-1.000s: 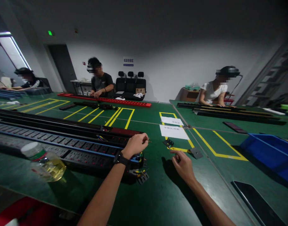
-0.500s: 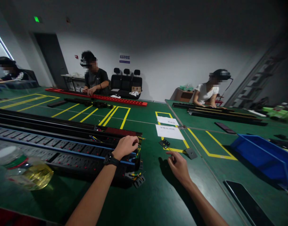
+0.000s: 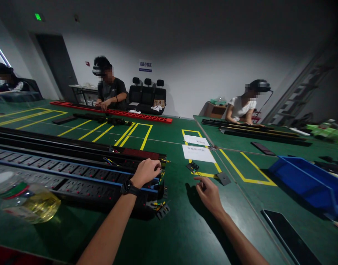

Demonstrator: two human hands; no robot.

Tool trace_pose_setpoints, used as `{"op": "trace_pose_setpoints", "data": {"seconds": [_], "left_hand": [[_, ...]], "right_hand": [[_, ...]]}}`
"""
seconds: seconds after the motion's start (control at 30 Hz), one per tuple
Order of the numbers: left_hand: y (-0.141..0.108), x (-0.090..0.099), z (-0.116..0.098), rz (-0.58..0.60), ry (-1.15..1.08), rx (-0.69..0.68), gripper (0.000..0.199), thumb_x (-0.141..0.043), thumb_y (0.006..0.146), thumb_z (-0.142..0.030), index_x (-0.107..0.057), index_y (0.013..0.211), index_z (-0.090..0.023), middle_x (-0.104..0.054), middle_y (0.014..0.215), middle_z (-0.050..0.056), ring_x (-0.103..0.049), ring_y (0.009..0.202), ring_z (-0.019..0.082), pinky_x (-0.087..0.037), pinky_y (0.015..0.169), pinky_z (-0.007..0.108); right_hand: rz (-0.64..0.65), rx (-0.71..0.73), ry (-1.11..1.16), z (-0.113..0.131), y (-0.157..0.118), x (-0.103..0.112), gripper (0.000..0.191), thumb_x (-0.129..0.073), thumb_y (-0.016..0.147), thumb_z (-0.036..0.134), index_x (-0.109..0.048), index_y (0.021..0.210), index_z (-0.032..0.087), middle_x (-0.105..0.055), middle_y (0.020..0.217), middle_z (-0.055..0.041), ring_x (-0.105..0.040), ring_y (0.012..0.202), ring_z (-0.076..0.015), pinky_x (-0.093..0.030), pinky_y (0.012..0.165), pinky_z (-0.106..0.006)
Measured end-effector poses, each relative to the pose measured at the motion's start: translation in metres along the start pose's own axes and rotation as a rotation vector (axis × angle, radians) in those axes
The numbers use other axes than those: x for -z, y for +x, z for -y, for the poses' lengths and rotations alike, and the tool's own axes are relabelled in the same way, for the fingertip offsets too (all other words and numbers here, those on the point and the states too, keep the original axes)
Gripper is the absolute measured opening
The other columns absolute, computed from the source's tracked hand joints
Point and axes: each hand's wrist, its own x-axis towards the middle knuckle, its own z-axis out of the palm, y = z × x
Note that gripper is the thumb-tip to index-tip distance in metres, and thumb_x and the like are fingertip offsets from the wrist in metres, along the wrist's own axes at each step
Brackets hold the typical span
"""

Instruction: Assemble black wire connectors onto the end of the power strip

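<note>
My left hand (image 3: 147, 172), with a black watch (image 3: 129, 187) on the wrist, is at the near-right end of a long black power strip (image 3: 88, 192) with rows of sockets. Its fingers curl down together by the coloured wires (image 3: 161, 180); what they pinch is hidden. A loose grey end piece (image 3: 162, 210) with yellow-green wires hangs at the strip's end. My right hand (image 3: 209, 193) hovers over the green table, index finger stretched out and the others loosely bent, with nothing visible in it. Close to it lie a small black part (image 3: 192, 167) and a dark square plate (image 3: 223, 178).
A bottle of yellow liquid (image 3: 30, 202) stands at left. White paper sheets (image 3: 199, 153) lie ahead within yellow tape. A blue bin (image 3: 304, 184) and a phone (image 3: 289, 235) are at right. Across the table, one person (image 3: 110, 88) works at a red rail (image 3: 146, 116), another (image 3: 242, 106) at black strips.
The view has shifted slightly. Both hands stay almost in the same places, the left at the strip's end and the right above the table.
</note>
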Motion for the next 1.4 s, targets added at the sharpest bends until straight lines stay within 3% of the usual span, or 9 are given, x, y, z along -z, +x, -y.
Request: {"op": "trace_pose_setpoints", "data": {"seconds": [1.03, 1.3, 1.4], "left_hand": [[0.004, -0.002, -0.01, 0.047, 0.09, 0.023, 0.021, -0.059, 0.095, -0.023, -0.08, 0.092, -0.024, -0.08, 0.088, 0.008, -0.074, 0.088, 0.025, -0.049, 0.083, 0.033], [0.004, -0.008, -0.015, 0.066, 0.115, -0.068, 0.024, -0.062, 0.101, -0.039, -0.079, 0.111, -0.025, -0.079, 0.098, 0.01, -0.073, 0.1, 0.027, -0.05, 0.092, 0.035], [0.007, -0.009, -0.017, 0.061, 0.124, -0.055, 0.023, -0.062, 0.101, -0.039, -0.08, 0.108, -0.025, -0.08, 0.097, 0.01, -0.074, 0.1, 0.028, -0.05, 0.092, 0.035]], "right_hand": [[0.069, 0.005, 0.015, 0.002, 0.001, -0.002, 0.027, -0.053, 0.091, 0.031, -0.076, 0.101, 0.019, -0.061, 0.072, -0.0017, -0.06, 0.063, -0.0211, -0.049, 0.064, -0.032], [0.083, 0.007, 0.011, 0.002, 0.001, -0.002, 0.028, -0.053, 0.091, 0.03, -0.076, 0.102, 0.02, -0.062, 0.071, -0.0016, -0.059, 0.062, -0.0208, -0.048, 0.063, -0.032], [0.079, 0.016, 0.015, 0.003, 0.001, -0.002, 0.027, -0.053, 0.091, 0.03, -0.076, 0.101, 0.02, -0.062, 0.071, -0.0017, -0.06, 0.062, -0.021, -0.048, 0.063, -0.032]]}}
